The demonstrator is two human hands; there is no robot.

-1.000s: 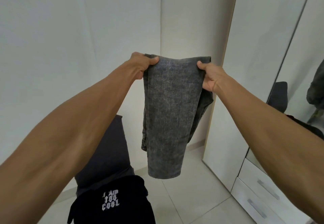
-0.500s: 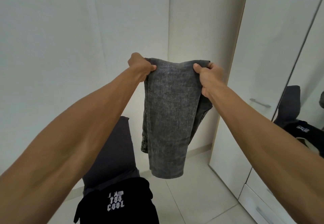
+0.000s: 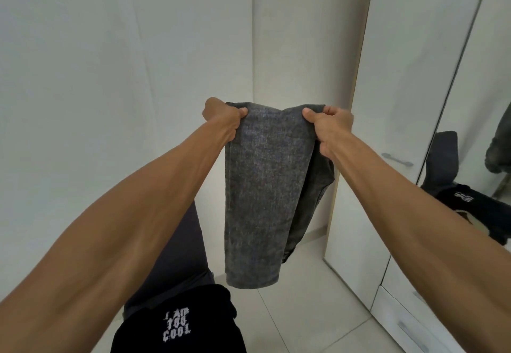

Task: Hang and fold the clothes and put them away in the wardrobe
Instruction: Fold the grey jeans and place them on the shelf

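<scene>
Out in front of the person, at arm's length and well above the pale tiled floor [image 3: 318, 305], a pair of mottled dark grey denim jeans [image 3: 265, 186] is hanging doubled over, the fold line running along the top. Left hand [image 3: 224, 120] is pinching the left top corner, thumb pressing on the near face; right hand [image 3: 329, 124] is gripping the right top corner the same way. Both are clenching cloth, neither is letting go. Near layer is hanging flat and straight; a rear layer is sagging out to the right and ending higher, so the halves are not matching. Likely step: squaring the fold. Doing it well probably means evening the edges and keeping the top taut before halving again. Below, a black garment with white printed lettering [image 3: 179, 325] is lying on a dark grey cushion [image 3: 171, 256]. White wardrobe with a mirrored door [image 3: 409, 104] is standing to the right, doors closed.
</scene>
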